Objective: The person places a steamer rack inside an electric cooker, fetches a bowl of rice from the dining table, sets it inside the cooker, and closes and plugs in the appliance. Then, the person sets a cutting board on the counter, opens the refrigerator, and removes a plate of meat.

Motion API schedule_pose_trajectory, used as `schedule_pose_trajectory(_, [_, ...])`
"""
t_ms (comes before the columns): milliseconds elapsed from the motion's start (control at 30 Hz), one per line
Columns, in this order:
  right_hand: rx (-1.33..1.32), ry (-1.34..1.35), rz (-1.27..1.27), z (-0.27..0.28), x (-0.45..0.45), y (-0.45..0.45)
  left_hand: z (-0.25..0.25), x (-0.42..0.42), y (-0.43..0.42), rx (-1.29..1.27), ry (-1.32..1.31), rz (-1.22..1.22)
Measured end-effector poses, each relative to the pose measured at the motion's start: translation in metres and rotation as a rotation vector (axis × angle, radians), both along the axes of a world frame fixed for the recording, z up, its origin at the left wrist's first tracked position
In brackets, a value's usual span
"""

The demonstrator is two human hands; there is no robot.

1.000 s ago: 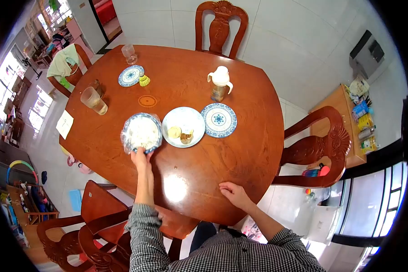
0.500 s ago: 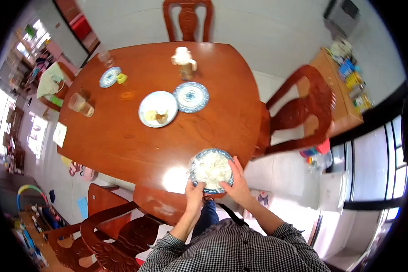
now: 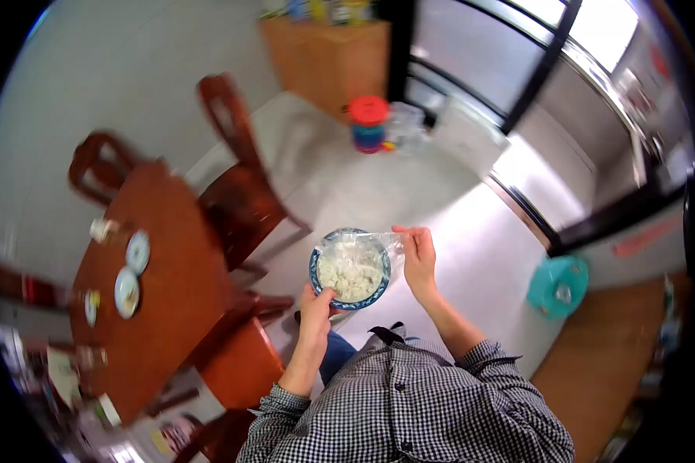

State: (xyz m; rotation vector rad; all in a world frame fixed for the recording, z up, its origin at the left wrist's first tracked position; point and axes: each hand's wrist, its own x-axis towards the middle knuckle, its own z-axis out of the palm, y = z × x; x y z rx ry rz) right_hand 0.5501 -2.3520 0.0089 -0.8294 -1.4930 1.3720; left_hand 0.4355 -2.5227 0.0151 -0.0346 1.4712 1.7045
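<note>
A blue-rimmed bowl (image 3: 353, 287) of white food, which looks like rice, is held over the floor in front of my body. My left hand (image 3: 316, 307) grips its lower left rim, with the thumb over the edge. Clear plastic wrap (image 3: 372, 245) stretches from the bowl's top to the right. At the bowl's right side my right hand (image 3: 418, 258) pinches the end of that wrap. The wrap still lies over the upper part of the bowl, while the lower part of the food shows.
The dining table (image 3: 170, 285) with plates (image 3: 127, 292) is at the left, with a wooden chair (image 3: 239, 193) beside it. A red-lidded container (image 3: 368, 123) stands on the floor ahead. A teal bin (image 3: 557, 287) is at the right, near a dark-framed sliding door (image 3: 544, 65).
The view has swung right, away from the table. The bowl has left the tabletop and is held in the air. My right hand has moved from its rim and pulled the wrap to the right.
</note>
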Motion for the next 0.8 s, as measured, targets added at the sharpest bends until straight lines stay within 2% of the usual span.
schedule_pose_trajectory(100, [-0.118,0.149,-0.126,0.019,0.103,0.057,0.012,0.074,0.067,-0.005,-0.009,-0.253])
schedule_pose_trajectory(233, [-0.24,0.176,-0.251,0.033,0.206,0.088,0.027,0.142,0.131,0.025,-0.003,-0.579])
schedule_pose_trajectory(333, [-0.351,0.306,-0.219,0.014,0.279,0.098,0.03,0.19,0.178,0.038,0.018,-0.814])
schedule_pose_trajectory(400, [-0.404,0.314,-0.172,0.018,0.295,0.104,0.028,0.194,0.205,0.043,0.029,-0.92])
schedule_pose_trajectory(433, [-0.33,0.246,-0.162,0.023,0.303,0.108,0.028,0.2,0.221,0.05,0.035,-0.97])
schedule_pose_trajectory(533, [-0.163,0.049,-0.15,0.026,0.338,0.133,0.019,0.232,0.269,0.037,0.052,-1.07])
schedule_pose_trajectory(633, [-0.269,0.101,-0.062,0.01,0.368,0.187,0.012,0.259,0.32,0.061,0.067,-1.16])
schedule_pose_trajectory(800, [-0.443,0.384,-0.255,-0.013,0.393,0.311,0.008,0.287,0.436,0.074,0.095,-1.201])
